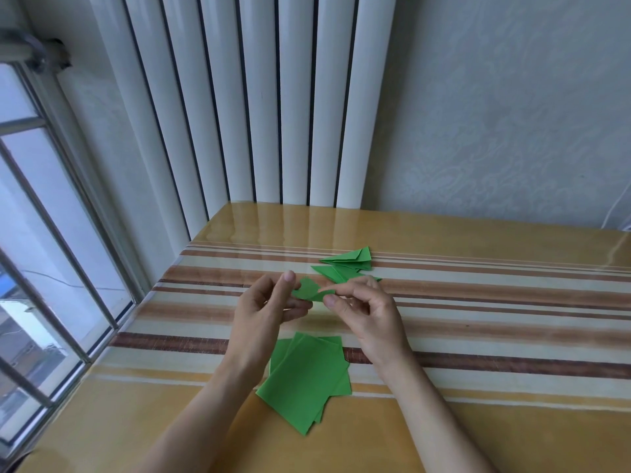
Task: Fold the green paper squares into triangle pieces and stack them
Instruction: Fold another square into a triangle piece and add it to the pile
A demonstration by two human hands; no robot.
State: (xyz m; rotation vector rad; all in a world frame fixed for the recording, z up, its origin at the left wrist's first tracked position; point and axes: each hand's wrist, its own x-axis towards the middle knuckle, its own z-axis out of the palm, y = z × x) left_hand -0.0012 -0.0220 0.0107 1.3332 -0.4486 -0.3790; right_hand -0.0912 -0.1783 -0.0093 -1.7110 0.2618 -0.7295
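Observation:
A small green paper piece (309, 290), partly folded and curled, hangs above the table between both hands. My left hand (264, 308) pinches its left side with thumb and fingers. My right hand (362, 308) grips its right end between thumb and forefinger. A loose pile of flat green paper squares (307, 377) lies on the table just below my wrists, fanned out and overlapping. Several folded green triangle pieces (348, 266) lie heaped just beyond my right hand.
The table (478, 336) has a glossy yellow cover with brown and cream stripes. A white column radiator (259, 97) stands against the far edge. A window (41, 233) runs along the left side, a pale wall at the right.

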